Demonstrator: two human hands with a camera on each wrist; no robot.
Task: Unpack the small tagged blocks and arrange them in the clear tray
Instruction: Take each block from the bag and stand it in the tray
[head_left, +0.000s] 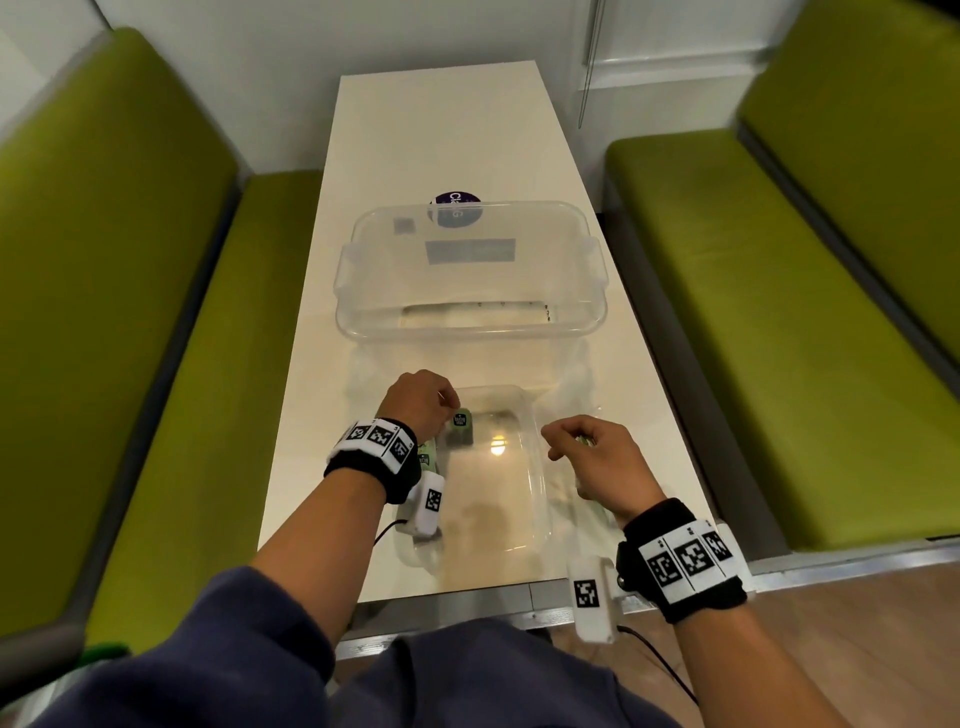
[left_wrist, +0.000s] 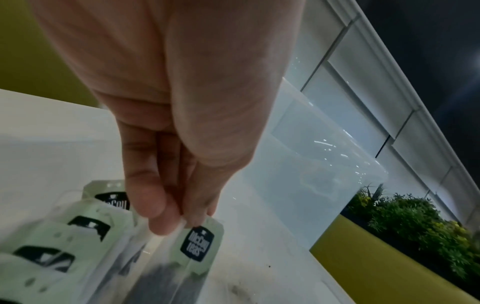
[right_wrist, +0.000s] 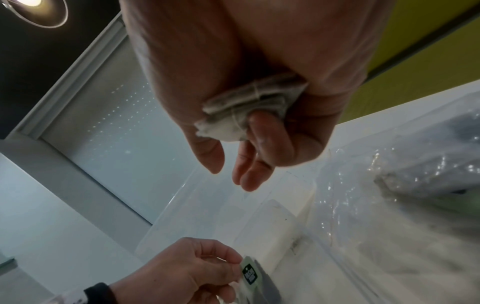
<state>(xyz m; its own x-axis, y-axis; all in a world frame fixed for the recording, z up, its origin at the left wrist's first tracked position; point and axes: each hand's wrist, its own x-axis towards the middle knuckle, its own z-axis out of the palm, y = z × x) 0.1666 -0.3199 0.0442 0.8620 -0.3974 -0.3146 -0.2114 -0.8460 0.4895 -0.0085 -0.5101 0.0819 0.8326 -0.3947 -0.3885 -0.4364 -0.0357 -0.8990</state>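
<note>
The blocks are tea bags with green tags. My left hand (head_left: 451, 406) pinches one tea bag (head_left: 460, 423) by its top, over the far left corner of the small clear tray (head_left: 539, 483). In the left wrist view my fingertips (left_wrist: 158, 222) hold it just above its tag (left_wrist: 198, 243), and several other tagged tea bags (left_wrist: 64, 242) lie in a row beside it. My right hand (head_left: 566, 441) hovers over the tray's right rim. Seen from the right wrist, curled fingers hold a few tea bags (right_wrist: 246, 107) against the palm while the other fingers hang loose.
A large clear plastic bin (head_left: 571, 244) stands on the white table (head_left: 441, 130) just beyond the tray. Crumpled clear wrapping (right_wrist: 389, 185) lies to the right of the tray. Green benches (head_left: 156, 338) flank the narrow table on both sides.
</note>
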